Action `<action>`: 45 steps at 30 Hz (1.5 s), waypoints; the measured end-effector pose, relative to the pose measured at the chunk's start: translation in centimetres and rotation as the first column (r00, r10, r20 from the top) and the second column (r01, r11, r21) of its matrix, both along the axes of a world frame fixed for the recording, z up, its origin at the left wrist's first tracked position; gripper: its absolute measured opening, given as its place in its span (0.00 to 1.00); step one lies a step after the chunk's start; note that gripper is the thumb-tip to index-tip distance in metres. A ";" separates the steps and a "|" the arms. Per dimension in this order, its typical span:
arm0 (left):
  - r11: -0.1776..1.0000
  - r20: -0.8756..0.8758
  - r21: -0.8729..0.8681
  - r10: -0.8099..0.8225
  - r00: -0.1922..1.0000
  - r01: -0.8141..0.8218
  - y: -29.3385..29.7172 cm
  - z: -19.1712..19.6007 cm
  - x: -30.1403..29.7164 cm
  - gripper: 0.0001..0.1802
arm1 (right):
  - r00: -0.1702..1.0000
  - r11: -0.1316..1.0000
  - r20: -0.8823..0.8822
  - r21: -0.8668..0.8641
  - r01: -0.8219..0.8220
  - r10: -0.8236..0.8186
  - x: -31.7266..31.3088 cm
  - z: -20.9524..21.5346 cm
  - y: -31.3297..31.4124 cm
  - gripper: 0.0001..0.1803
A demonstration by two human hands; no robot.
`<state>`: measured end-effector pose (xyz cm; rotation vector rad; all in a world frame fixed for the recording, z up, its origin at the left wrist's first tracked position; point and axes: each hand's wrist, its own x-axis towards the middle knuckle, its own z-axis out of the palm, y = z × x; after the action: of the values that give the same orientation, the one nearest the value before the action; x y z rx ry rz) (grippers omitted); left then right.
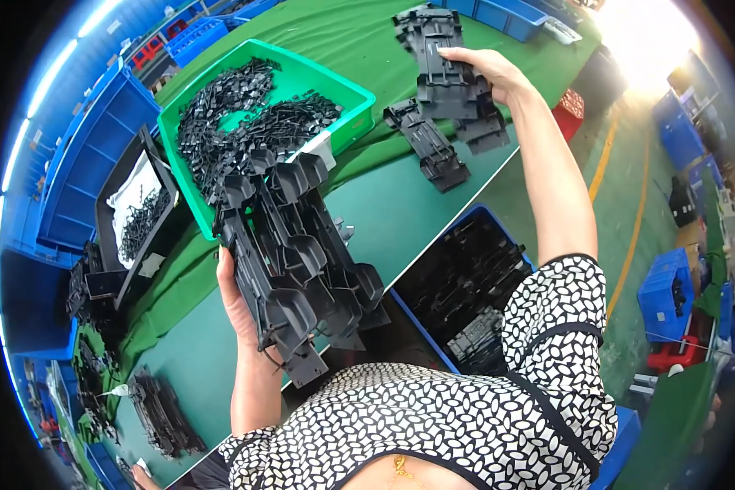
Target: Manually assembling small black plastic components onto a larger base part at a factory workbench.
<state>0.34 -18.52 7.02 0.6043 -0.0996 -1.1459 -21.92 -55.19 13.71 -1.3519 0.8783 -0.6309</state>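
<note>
My left hand point(238, 298) grips a stack of long black moulded plastic parts point(294, 253), held up close over the green table point(400, 204). My right hand point(486, 73) reaches far across the table and closes on a pile of similar black plastic parts point(449, 77). Another black part point(429, 147) lies flat on the table just below that pile. A green tray point(347, 90) full of small black clips sits behind the stack in my left hand.
A blue crate point(465, 278) of black parts stands below the table edge by my right side. A black tray point(135, 216) with small pieces and blue bins point(98, 139) lie to the left. More black parts point(159, 412) rest at the near left. Blue crates point(665, 294) stand on the floor at right.
</note>
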 end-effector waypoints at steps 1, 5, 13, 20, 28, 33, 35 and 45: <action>1.000 0.019 0.011 0.026 0.999 -0.026 0.0 -0.1 0.0 0.30 | 0.994 0.992 0.052 0.086 -0.098 0.093 0.0 0.1 0.5 0.18; 0.974 -0.042 -0.203 -0.111 0.993 0.100 0.3 1.2 -0.9 0.20 | 0.983 0.978 0.011 0.097 -0.185 0.185 1.7 -3.8 3.6 0.22; 0.996 -0.129 -0.080 -0.041 0.991 0.031 3.8 0.5 -0.9 0.18 | 0.995 0.986 -0.045 0.147 -0.080 0.087 0.9 -6.7 3.4 0.22; 0.997 -0.075 0.055 0.050 0.996 -0.046 8.4 0.1 -0.5 0.27 | 0.977 0.937 0.029 0.280 -0.211 0.212 1.6 -9.0 1.2 0.24; 0.965 -0.170 -0.260 -0.013 0.985 -0.032 10.1 -0.7 -1.3 0.25 | 0.947 0.929 0.182 0.217 -0.300 0.263 -2.0 -6.8 1.5 0.27; 0.972 -0.200 -0.151 0.150 0.968 -0.181 12.2 -0.1 -1.2 0.29 | 0.961 0.952 0.171 0.181 -0.247 0.217 -1.9 -6.2 3.4 0.28; 0.962 -0.167 -0.135 0.213 0.963 -0.237 13.6 -0.2 -0.8 0.27 | 0.971 0.954 0.163 0.214 -0.210 0.177 -2.2 -7.0 2.3 0.26; 0.928 -0.046 -0.148 0.340 0.939 -0.343 18.9 -1.6 3.2 0.25 | 0.958 0.987 0.247 0.100 0.124 -0.146 -3.7 -2.4 10.5 0.15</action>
<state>3.50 0.38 5.39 0.4511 -0.0620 -0.7965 -25.62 -44.66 11.28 -1.1130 0.7836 -0.8442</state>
